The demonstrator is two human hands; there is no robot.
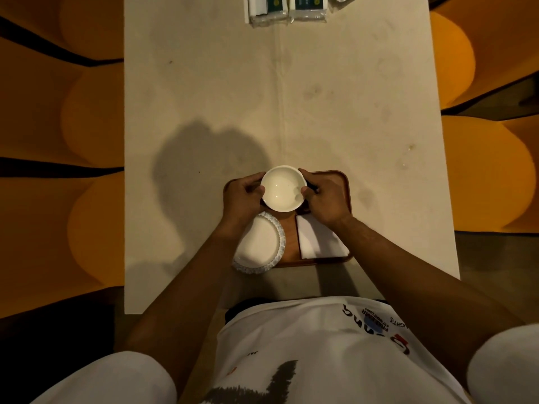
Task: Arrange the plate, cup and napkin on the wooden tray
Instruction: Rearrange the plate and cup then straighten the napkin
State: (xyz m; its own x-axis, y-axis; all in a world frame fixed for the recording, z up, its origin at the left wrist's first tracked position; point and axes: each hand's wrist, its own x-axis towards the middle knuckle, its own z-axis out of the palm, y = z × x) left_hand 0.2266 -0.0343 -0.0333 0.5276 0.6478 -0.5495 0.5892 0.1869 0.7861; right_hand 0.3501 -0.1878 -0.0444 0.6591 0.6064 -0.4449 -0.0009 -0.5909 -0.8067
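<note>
A white cup point(282, 188), seen from above as a round open bowl shape, is held between both hands over the far part of a wooden tray point(345, 185). The left hand point(242, 196) is curled against the cup's rim at 9 o'clock, with the thumb laid on the rim and the fingers wrapped behind the wall. The right hand point(323, 199) is closed on the rim at 3 o'clock, its thumb tip pressed on the inner edge. Whether the cup's base touches the tray cannot be told, since the base is hidden.

At 6 o'clock from the cup, on the tray's near-left part, a white plate point(262, 246) with a ridged rim is seen; its left edge overhangs the tray's border, and part of it is covered by the left wrist. At 4 o'clock from the cup a folded white napkin point(319, 243) lies flat on the tray's near-right part, just beside the plate but apart from it, with bare wood between them.

The tray rests on a pale table point(204, 83). At the table's 12 o'clock edge two wrapped packs point(287, 10) with green labels are set side by side, well apart from the tray.
</note>
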